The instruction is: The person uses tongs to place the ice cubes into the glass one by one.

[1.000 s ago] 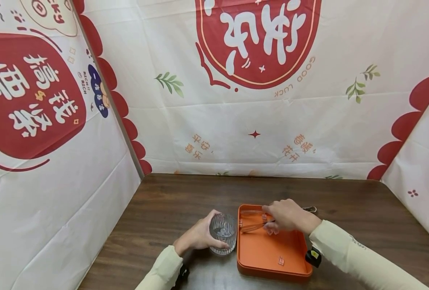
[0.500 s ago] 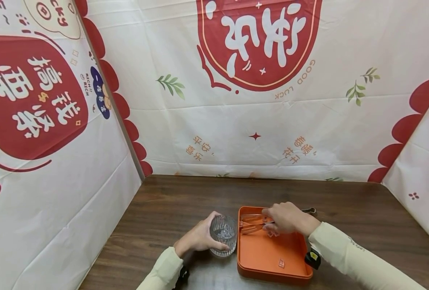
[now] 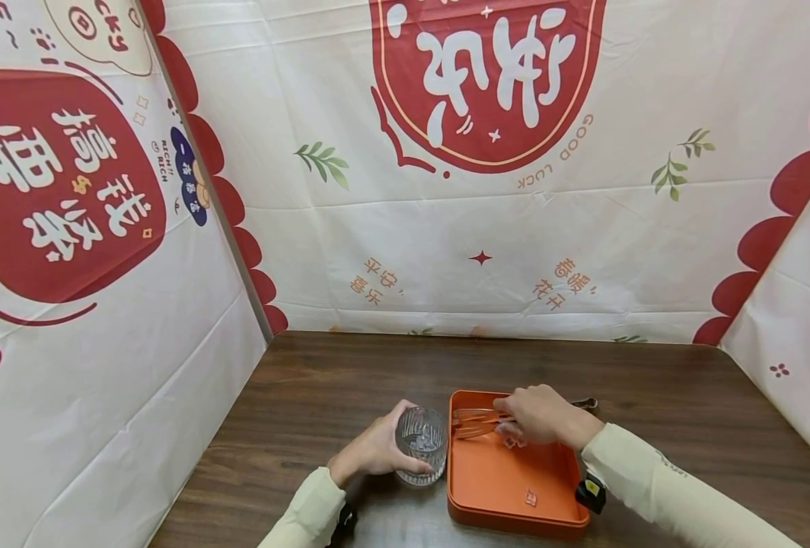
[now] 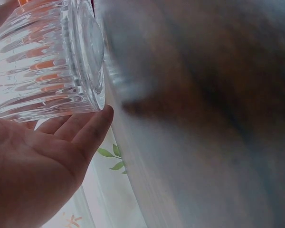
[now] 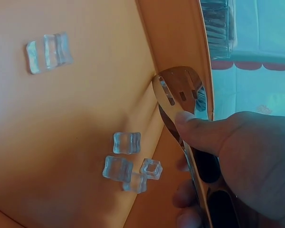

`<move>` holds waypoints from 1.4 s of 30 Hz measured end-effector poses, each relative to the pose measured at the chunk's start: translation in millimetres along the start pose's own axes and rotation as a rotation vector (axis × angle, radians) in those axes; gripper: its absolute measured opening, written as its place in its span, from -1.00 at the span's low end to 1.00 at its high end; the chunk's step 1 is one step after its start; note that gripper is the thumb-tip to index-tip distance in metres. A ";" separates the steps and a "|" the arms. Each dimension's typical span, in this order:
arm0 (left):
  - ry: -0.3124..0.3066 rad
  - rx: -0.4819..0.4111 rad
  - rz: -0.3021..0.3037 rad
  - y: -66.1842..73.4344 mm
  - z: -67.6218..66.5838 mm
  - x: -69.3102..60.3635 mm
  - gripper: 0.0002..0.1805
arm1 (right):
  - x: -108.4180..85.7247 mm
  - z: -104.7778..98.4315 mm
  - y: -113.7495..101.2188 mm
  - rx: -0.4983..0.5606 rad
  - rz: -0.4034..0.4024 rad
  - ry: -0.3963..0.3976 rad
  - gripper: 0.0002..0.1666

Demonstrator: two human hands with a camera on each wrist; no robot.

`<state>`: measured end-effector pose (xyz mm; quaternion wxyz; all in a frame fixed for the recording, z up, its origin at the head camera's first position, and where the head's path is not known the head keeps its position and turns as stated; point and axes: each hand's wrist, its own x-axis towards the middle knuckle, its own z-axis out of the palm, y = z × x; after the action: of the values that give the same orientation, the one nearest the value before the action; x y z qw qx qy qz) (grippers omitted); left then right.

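My left hand [image 3: 376, 447] is curled round a ribbed clear glass [image 3: 422, 441], which holds some clear pieces; the left wrist view shows the glass [image 4: 42, 61] tilted against the palm. Metal tongs [image 5: 183, 92] are gripped in my right hand [image 5: 247, 152], thumb on top, their head by the tray's inner wall. In the head view my right hand [image 3: 540, 415] is over the back of the orange tray [image 3: 494, 472]. Several clear cubes [image 5: 127, 143] lie near the tongs, and another piece [image 5: 49, 52] lies apart. Whether the tongs hold a cube, I cannot tell.
The glass stands just left of the tray on the brown wooden table [image 3: 350, 365]. White printed cloth [image 3: 391, 228] hangs behind the table and at both sides. The tongs' handle end [image 3: 585, 403] sticks out past the tray's back right.
The tongs' two arms spread apart and then came closer together at the tray's left back. My right hand shifted only slightly, and my left hand kept its hold on the glass.
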<state>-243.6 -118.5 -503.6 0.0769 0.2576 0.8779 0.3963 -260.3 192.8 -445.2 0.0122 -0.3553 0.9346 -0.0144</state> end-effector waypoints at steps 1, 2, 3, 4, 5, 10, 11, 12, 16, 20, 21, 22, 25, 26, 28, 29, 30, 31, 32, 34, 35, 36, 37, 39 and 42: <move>0.000 0.001 0.001 -0.1 0.1 0.0 -0.09 | -0.1 0.3 0.0 -0.004 -0.006 0.008 -0.79; 0.000 0.001 0.001 -0.2 0.1 0.0 -0.09 | -0.2 0.4 0.0 -0.008 -0.012 0.016 -0.79; 0.000 0.000 0.001 -0.1 0.1 -0.2 -0.09 | -0.3 0.9 0.0 -0.011 -0.017 0.022 -0.79; -0.001 -0.001 0.001 -0.1 0.1 -0.3 -0.08 | -0.3 1.3 0.0 -0.010 -0.022 0.027 -0.78; 0.000 -0.002 0.002 -0.1 0.1 -0.3 -0.08 | -0.5 1.7 -0.1 -0.009 -0.026 0.031 -0.77; 0.004 -0.003 0.009 -0.3 0.5 -0.2 -0.08 | -1.4 3.2 -1.1 0.019 -0.030 0.033 -0.74; 0.006 -0.002 0.011 -0.4 0.6 0.0 -0.08 | -1.6 3.5 -1.3 0.022 -0.028 0.032 -0.74; 0.006 -0.004 0.011 -0.4 0.7 0.0 -0.08 | -1.7 3.8 -1.5 0.027 -0.027 0.032 -0.74; 0.004 -0.010 0.007 -0.1 0.8 -0.4 -0.07 | -2.0 4.8 -2.2 0.031 -0.025 0.027 -0.74; 0.002 -0.003 -0.001 0.4 0.6 -0.6 -0.07 | -2.1 5.1 -2.1 0.024 -0.033 0.040 -0.73; 0.002 -0.002 -0.003 0.5 0.5 -0.6 -0.07 | -2.2 5.0 -2.0 0.023 -0.038 0.046 -0.72; 0.002 0.001 -0.005 0.4 0.5 -0.4 -0.07 | -2.3 5.0 -1.9 0.022 -0.042 0.052 -0.71; 0.002 0.001 -0.010 0.5 0.4 -0.2 -0.08 | -2.7 4.8 -1.7 0.025 -0.054 0.067 -0.70; 0.002 0.000 -0.012 0.5 0.4 -0.2 -0.08 | -2.9 4.6 -1.9 0.028 -0.056 0.069 -0.70; 0.002 0.001 -0.014 0.5 0.4 -0.4 -0.08 | -3.4 4.5 -1.9 0.032 -0.057 0.071 -0.71; 0.003 0.002 -0.014 0.4 0.4 -0.4 -0.08 | -3.6 4.5 -1.7 0.035 -0.058 0.071 -0.71; 0.003 0.003 -0.013 0.4 0.4 -0.5 -0.08 | -3.9 4.4 -1.6 0.038 -0.057 0.071 -0.71; 0.004 0.004 -0.011 0.3 0.5 -0.4 -0.08 | -4.1 4.4 -1.3 0.040 -0.057 0.071 -0.71; 0.004 0.005 -0.008 0.1 0.5 -0.3 -0.08 | -4.4 4.3 -1.0 0.043 -0.057 0.073 -0.71; 0.004 0.005 0.001 0.1 0.4 0.0 -0.09 | -5.0 4.3 -0.1 0.045 -0.061 0.078 -0.70; 0.004 0.004 0.006 0.0 0.3 0.3 -0.09 | -5.3 4.2 0.3 0.048 -0.062 0.078 -0.70; 0.002 0.003 0.011 0.2 0.2 0.2 -0.09 | -5.6 4.1 0.7 0.050 -0.064 0.079 -0.70; 0.002 0.001 0.015 0.3 0.0 0.3 -0.09 | -6.0 4.0 1.1 0.052 -0.067 0.080 -0.70; 0.000 -0.001 0.022 0.8 -0.5 0.1 -0.09 | -6.6 4.1 2.0 0.055 -0.072 0.079 -0.71; -0.002 -0.001 0.022 1.9 -1.1 -0.2 -0.09 | -8.0 3.9 3.4 0.054 -0.080 0.079 -0.75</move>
<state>-243.1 -118.3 -501.4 0.0736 0.2677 0.8746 0.3975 -256.5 200.6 -449.1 -0.0158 -0.3909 0.9187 -0.0541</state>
